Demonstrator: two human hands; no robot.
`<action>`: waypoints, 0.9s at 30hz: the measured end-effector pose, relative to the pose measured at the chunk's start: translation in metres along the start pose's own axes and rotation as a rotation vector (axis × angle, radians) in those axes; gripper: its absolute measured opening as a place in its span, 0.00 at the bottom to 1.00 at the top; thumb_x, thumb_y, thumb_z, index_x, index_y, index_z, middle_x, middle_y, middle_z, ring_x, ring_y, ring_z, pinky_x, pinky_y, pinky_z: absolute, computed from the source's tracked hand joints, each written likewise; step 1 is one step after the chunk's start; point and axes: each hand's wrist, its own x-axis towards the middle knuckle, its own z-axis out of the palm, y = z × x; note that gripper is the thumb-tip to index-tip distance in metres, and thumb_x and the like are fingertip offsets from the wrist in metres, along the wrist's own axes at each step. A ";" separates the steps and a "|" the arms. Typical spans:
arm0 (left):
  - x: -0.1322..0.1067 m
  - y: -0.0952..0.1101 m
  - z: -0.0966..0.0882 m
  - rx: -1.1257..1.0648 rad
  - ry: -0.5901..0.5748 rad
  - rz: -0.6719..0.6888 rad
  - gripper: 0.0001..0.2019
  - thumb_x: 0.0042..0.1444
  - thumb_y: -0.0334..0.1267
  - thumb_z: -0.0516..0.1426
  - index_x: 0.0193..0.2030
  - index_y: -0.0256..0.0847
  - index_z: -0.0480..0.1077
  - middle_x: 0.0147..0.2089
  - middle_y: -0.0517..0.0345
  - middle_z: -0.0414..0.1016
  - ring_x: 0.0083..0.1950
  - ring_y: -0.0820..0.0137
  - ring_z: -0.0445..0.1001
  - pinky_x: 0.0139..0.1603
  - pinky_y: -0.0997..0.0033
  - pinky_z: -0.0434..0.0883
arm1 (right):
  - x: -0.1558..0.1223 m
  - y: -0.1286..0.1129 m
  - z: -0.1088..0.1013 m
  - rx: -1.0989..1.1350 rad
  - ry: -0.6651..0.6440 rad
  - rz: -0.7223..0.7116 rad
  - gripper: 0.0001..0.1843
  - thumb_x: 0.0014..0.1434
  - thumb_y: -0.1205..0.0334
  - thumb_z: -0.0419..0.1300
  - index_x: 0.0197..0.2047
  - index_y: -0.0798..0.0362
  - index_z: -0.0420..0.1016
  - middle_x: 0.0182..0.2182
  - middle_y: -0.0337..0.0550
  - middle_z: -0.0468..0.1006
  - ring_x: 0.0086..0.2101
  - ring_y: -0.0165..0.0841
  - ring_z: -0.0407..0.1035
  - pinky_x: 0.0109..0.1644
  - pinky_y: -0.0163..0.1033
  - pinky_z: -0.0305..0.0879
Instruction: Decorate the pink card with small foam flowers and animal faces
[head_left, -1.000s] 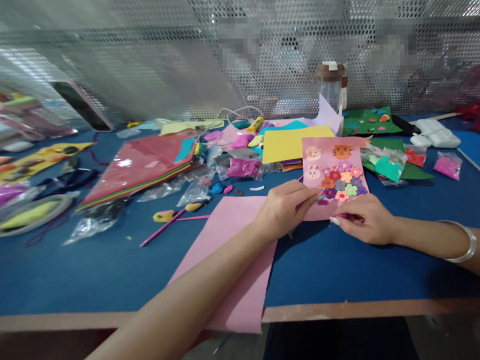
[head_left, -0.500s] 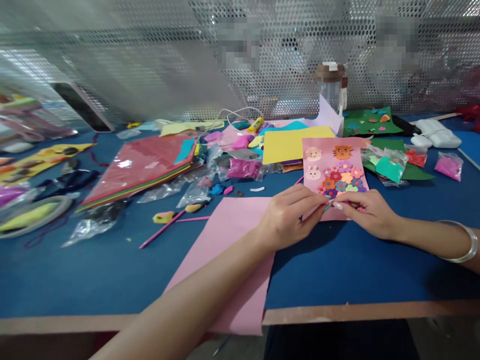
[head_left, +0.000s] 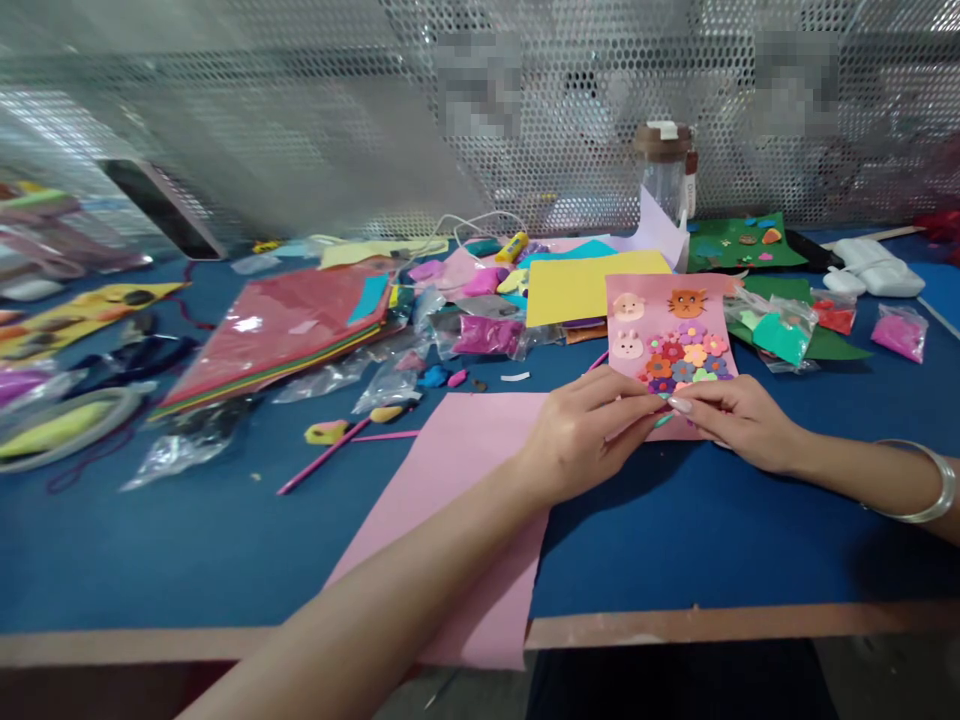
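Note:
A pink card decorated with animal faces and several coloured foam flowers lies on the blue table. My left hand and my right hand meet at the card's near edge, fingertips pinched together over a small green piece that is mostly hidden. A silver bangle circles my right wrist. A large pink sheet lies under my left forearm.
A stack of coloured sheets in plastic lies at the left, with a yellow sheet, small bags of craft bits, a pink stick and a jar around. A perforated metal screen backs the table.
My right hand has slid left and up along the card's lower edge to meet my left hand; both now pinch at the same spot.

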 end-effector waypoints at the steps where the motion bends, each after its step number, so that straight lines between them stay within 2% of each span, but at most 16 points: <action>1: -0.001 -0.001 0.000 0.016 0.006 -0.003 0.05 0.52 0.30 0.55 0.37 0.34 0.70 0.32 0.53 0.71 0.32 0.75 0.69 0.32 0.75 0.70 | 0.000 0.000 0.000 0.035 -0.024 0.011 0.16 0.58 0.60 0.48 0.30 0.60 0.72 0.15 0.33 0.59 0.17 0.21 0.52 0.21 0.29 0.49; 5: -0.003 -0.003 0.001 0.046 -0.009 -0.012 0.07 0.53 0.30 0.54 0.39 0.36 0.70 0.33 0.54 0.69 0.32 0.76 0.69 0.29 0.77 0.69 | 0.001 0.000 -0.001 0.118 -0.086 0.056 0.15 0.57 0.60 0.49 0.26 0.60 0.70 0.14 0.32 0.57 0.17 0.21 0.51 0.21 0.29 0.48; 9: -0.004 -0.004 0.002 0.041 -0.043 -0.017 0.07 0.54 0.31 0.53 0.39 0.37 0.70 0.33 0.56 0.68 0.30 0.78 0.68 0.27 0.79 0.68 | 0.002 -0.001 -0.001 0.147 -0.095 0.077 0.14 0.56 0.61 0.50 0.28 0.61 0.71 0.14 0.32 0.57 0.17 0.21 0.51 0.20 0.29 0.48; 17: -0.004 -0.004 0.000 0.066 -0.082 -0.011 0.07 0.55 0.33 0.53 0.37 0.37 0.70 0.31 0.56 0.70 0.27 0.78 0.68 0.26 0.80 0.67 | 0.002 0.002 0.000 0.001 -0.033 0.062 0.13 0.53 0.63 0.51 0.32 0.62 0.75 0.18 0.38 0.65 0.19 0.22 0.53 0.21 0.29 0.51; 23: -0.002 -0.003 0.001 0.073 -0.105 0.008 0.06 0.54 0.35 0.54 0.35 0.35 0.70 0.29 0.56 0.72 0.28 0.76 0.70 0.26 0.78 0.68 | 0.001 0.000 0.002 -0.018 -0.027 0.061 0.14 0.53 0.62 0.52 0.30 0.61 0.76 0.14 0.34 0.58 0.18 0.21 0.47 0.18 0.28 0.45; 27: -0.002 -0.003 0.002 0.083 -0.091 0.018 0.05 0.53 0.34 0.55 0.33 0.36 0.70 0.28 0.57 0.72 0.26 0.76 0.70 0.25 0.78 0.68 | 0.001 -0.002 0.002 -0.031 -0.023 0.059 0.15 0.53 0.62 0.51 0.31 0.61 0.77 0.15 0.35 0.58 0.18 0.21 0.48 0.19 0.28 0.46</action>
